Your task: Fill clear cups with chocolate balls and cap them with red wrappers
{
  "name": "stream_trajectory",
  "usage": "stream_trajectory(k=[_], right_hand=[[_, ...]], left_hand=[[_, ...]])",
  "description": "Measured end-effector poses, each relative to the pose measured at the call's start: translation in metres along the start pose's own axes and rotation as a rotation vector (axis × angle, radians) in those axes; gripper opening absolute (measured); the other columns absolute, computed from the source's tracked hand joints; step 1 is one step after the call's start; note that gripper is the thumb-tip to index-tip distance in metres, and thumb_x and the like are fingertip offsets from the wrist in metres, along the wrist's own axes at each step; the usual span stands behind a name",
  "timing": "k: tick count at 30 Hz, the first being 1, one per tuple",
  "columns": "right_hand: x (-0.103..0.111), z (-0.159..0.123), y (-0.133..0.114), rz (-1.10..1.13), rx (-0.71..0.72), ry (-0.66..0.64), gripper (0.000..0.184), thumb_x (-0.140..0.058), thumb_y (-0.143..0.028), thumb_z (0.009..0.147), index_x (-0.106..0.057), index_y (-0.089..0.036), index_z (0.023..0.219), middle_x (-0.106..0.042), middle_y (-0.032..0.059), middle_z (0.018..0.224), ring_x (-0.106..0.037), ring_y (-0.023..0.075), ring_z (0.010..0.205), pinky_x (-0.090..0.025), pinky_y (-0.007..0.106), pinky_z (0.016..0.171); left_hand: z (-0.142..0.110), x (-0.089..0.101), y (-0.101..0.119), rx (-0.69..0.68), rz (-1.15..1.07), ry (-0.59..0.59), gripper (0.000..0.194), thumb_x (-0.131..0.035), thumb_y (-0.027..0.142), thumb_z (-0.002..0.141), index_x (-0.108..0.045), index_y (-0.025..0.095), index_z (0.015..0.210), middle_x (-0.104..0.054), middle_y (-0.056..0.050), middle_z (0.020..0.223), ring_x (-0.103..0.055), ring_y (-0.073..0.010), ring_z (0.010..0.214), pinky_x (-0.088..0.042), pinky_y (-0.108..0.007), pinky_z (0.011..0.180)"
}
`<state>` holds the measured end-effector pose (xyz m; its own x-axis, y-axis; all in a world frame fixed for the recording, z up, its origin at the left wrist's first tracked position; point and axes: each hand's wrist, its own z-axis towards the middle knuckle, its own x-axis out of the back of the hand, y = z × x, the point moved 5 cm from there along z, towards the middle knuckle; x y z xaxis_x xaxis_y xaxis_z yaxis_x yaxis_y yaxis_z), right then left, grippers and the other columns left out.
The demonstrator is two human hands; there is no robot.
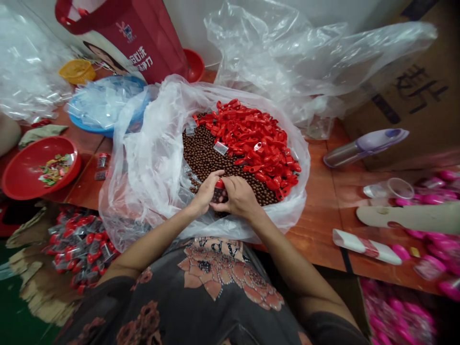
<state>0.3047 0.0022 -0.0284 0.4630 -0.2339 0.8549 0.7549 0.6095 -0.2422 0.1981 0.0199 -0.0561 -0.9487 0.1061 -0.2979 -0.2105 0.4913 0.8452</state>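
Brown, glossy beads lie beside shiny red plastic pieces as the left hand (206,192) and right hand (241,195), fingers curled, grasp a small red-topped clear container (219,190) above them. Crinkled translucent plastic (151,167) surrounds the pile.

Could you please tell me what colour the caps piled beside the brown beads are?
The caps are bright red, as the head view shows.

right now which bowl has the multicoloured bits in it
The red bowl at far left holds multicoloured pieces; the blue bowl beyond it holds clear plastic.
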Motion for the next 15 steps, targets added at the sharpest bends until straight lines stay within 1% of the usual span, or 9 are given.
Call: stream_trajectory(k=[2,4,7,9,11,12,13,14,15], right_hand=[[-0.001,0.000,0.002,0.021,-0.041,0.004,0.055,-0.056,-0.061,0.081,-0.058,-0.013,0.108,-0.062,0.0130,0.091,-0.055,0.0275,0.084,-0.045,0.040,0.075],[-0.002,0.002,0.001,0.010,-0.068,-0.001,0.057,-0.056,-0.063,0.080,-0.059,-0.012,0.107,-0.063,0.0133,0.090,-0.056,0.0276,0.083,-0.045,0.040,0.075],[-0.004,0.007,-0.007,0.012,-0.059,-0.025,0.064,-0.057,-0.066,0.079,-0.060,-0.009,0.108,-0.065,0.0153,0.091,-0.058,0.0290,0.084,-0.045,0.041,0.076],[-0.004,0.013,-0.015,0.050,-0.030,-0.067,0.070,-0.056,-0.066,0.082,-0.056,-0.007,0.121,-0.067,0.0173,0.100,-0.060,0.0302,0.093,-0.046,0.042,0.081],[-0.006,0.019,-0.018,0.084,-0.028,-0.125,0.078,-0.055,-0.065,0.084,-0.045,-0.008,0.137,-0.063,0.0197,0.120,-0.059,0.0312,0.107,-0.047,0.043,0.089],[-0.007,0.021,-0.015,0.091,-0.043,-0.154,0.081,-0.055,-0.063,0.086,-0.039,-0.009,0.143,-0.059,0.0205,0.129,-0.057,0.0314,0.114,-0.046,0.043,0.092],[-0.008,0.023,-0.010,0.085,-0.071,-0.178,0.080,-0.055,-0.061,0.087,-0.036,-0.010,0.145,-0.055,0.0209,0.136,-0.055,0.0314,0.119,-0.046,0.043,0.095],[-0.008,0.024,-0.001,0.067,-0.107,-0.193,0.075,-0.055,-0.057,0.089,-0.038,-0.010,0.145,-0.052,0.0209,0.139,-0.053,0.0312,0.122,-0.046,0.043,0.096],[-0.009,0.024,0.009,0.038,-0.149,-0.203,0.066,-0.055,-0.052,0.091,-0.043,-0.011,0.142,-0.051,0.0204,0.140,-0.054,0.0308,0.121,-0.046,0.042,0.097]], left_hand=[[-0.001,0.003,-0.001,0.025,-0.035,0.001,0.049,-0.040,0.049,0.094,-0.054,0.016,0.128,-0.057,0.000,0.063,-0.051,-0.0119,0.049,-0.040,-0.023,0.046],[-0.002,0.004,-0.001,0.009,-0.008,-0.029,0.052,-0.039,0.055,0.094,-0.057,0.015,0.122,-0.061,-0.002,0.069,-0.052,-0.0124,0.051,-0.041,-0.024,0.047],[-0.006,0.007,0.004,-0.116,0.163,-0.061,0.049,-0.048,0.055,0.091,-0.060,0.015,0.115,-0.065,-0.004,0.079,-0.051,-0.0110,0.052,-0.041,-0.024,0.047],[-0.009,0.018,0.017,-0.216,0.279,-0.047,0.047,-0.049,0.054,0.091,-0.060,0.015,0.116,-0.065,-0.003,0.081,-0.050,-0.0101,0.051,-0.041,-0.024,0.047],[-0.010,0.046,0.043,-0.339,0.371,0.044,0.046,-0.044,0.054,0.094,-0.058,0.018,0.119,-0.064,-0.002,0.079,-0.049,-0.0096,0.051,-0.040,-0.023,0.047],[-0.011,0.069,0.062,-0.424,0.416,0.142,0.043,-0.041,0.052,0.095,-0.058,0.020,0.119,-0.063,0.000,0.078,-0.049,-0.0094,0.052,-0.039,-0.023,0.047],[-0.012,0.097,0.084,-0.524,0.467,0.282,0.039,-0.040,0.050,0.097,-0.059,0.022,0.116,-0.062,0.001,0.080,-0.048,-0.0093,0.054,-0.038,-0.022,0.048],[-0.015,0.129,0.107,-0.619,0.543,0.449,0.033,-0.041,0.046,0.097,-0.060,0.024,0.112,-0.061,0.001,0.083,-0.049,-0.0095,0.059,-0.038,-0.022,0.050],[-0.016,0.160,0.128,-0.692,0.597,0.569,0.027,-0.042,0.042,0.097,-0.060,0.025,0.110,-0.059,0.002,0.085,-0.050,-0.0099,0.062,-0.037,-0.022,0.052]])
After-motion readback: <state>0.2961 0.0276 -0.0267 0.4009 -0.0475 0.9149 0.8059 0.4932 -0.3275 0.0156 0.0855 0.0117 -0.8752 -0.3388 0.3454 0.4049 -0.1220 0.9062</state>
